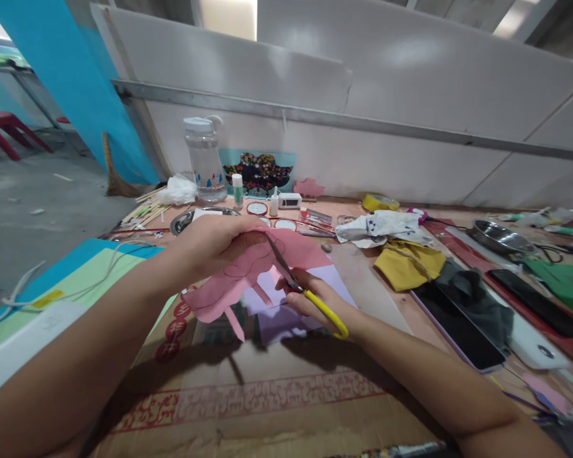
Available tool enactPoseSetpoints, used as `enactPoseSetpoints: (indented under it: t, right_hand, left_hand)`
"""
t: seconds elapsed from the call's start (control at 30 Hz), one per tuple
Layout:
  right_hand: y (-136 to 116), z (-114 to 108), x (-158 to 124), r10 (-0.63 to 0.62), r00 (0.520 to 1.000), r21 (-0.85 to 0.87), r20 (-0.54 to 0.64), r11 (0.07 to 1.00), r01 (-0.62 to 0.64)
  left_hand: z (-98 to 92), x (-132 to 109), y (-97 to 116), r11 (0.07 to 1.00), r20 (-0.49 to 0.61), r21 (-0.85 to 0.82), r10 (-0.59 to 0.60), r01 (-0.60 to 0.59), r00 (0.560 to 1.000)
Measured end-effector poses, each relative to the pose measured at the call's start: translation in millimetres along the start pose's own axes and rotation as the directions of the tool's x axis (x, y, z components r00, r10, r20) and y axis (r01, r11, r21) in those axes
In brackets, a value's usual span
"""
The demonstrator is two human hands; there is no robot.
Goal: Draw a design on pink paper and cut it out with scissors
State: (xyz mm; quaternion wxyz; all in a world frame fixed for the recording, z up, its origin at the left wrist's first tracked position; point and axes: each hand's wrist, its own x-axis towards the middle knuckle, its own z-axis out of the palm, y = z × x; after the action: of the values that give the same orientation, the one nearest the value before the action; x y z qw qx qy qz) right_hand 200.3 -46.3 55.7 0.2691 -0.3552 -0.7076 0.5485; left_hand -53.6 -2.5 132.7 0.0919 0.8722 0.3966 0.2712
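My left hand (232, 235) is closed on the upper edge of a sheet of pink paper (214, 294), which has curved pencil outlines on it and strips hanging from its lower edge. My right hand (318, 296) grips a pair of scissors (325, 312) with yellow handles. The dark blades point up and to the left, against the pink paper close to my left fingers. Whether the blades are parted is hard to make out. Below the paper, sheets of purple paper (286, 324) lie on a printed cardboard sheet (248, 407).
A water bottle (205, 162), a glue stick (237, 189) and a metal dish (179, 222) stand toward the wall. To the right lie yellow cloth (408, 264), a tablet-like device (458, 324) and a black phone (537, 302). A white power strip (33, 343) sits at left.
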Motion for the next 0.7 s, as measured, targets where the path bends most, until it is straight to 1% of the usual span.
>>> enactPoseSetpoints:
  t: [0.2, 0.37, 0.53, 0.63, 0.7]
  right_hand:
    - [4.9, 0.1, 1.7, -0.023, 1.0, 0.04, 0.01, 0.999, 0.023]
    - [3.6, 1.8, 0.9, 0.005, 0.999, 0.026, -0.035, 1.0, -0.004]
    - [1.1, 2.8, 0.6, 0.014, 1.0, 0.036, -0.025, 0.999, -0.013]
    - [1.3, 2.1, 0.7, 0.009, 1.0, 0.026, -0.028, 1.0, -0.009]
    - [1.8, 1.3, 0.5, 0.003, 1.0, 0.024, -0.011, 1.0, -0.002]
  left_hand:
    - [-3.9, -3.9, 3.3, 0.996, 0.01, 0.078, 0.047, -0.048, 0.999]
    - [-8.2, -3.1, 5.4, 0.999, 0.015, -0.002, 0.048, -0.048, 0.999]
    - [-7.2, -1.6, 1.3, 0.998, 0.037, -0.011, 0.07, -0.07, 0.997]
    - [-5.6, -1.7, 0.5, 0.998, 0.022, -0.009, 0.064, -0.064, 0.998]
    - [-4.6, -2.1, 1.6, 0.999, 0.001, -0.048, 0.022, -0.022, 1.0]
